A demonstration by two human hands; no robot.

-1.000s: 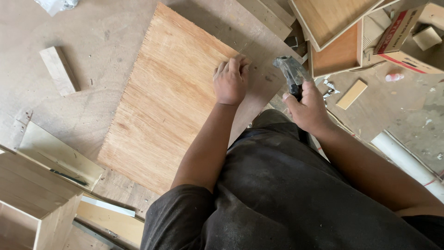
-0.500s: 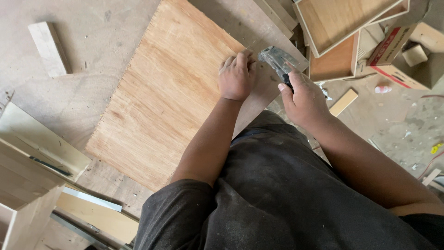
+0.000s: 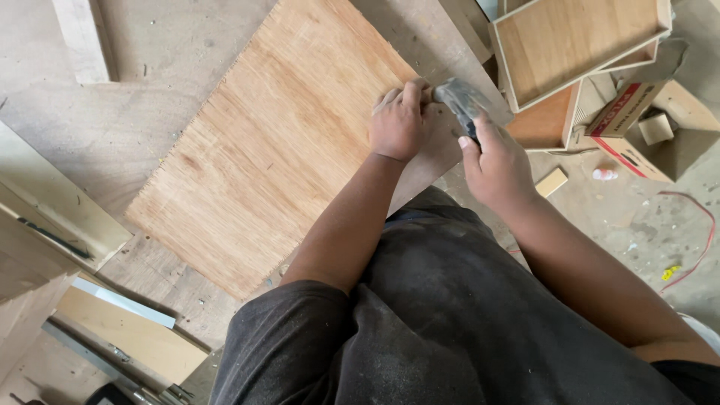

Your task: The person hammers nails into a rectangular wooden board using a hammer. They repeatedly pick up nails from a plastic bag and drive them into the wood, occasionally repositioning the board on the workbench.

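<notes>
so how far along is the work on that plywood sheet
Done: the reddish-brown rectangular plywood sheet lies flat on the boards. In hand: left hand pinches something too small to tell at its far edge; right hand holds a grey metal hammer beside it. No fasteners visible elsewhere.

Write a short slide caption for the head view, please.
Left hand steadies a plywood sheet while right hand holds a hammer.

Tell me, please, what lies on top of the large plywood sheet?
On the plywood sheet rests the left hand, near its right edge. The right hand holds a grey tool there. Whatever lies beneath the hands is covered.
</notes>
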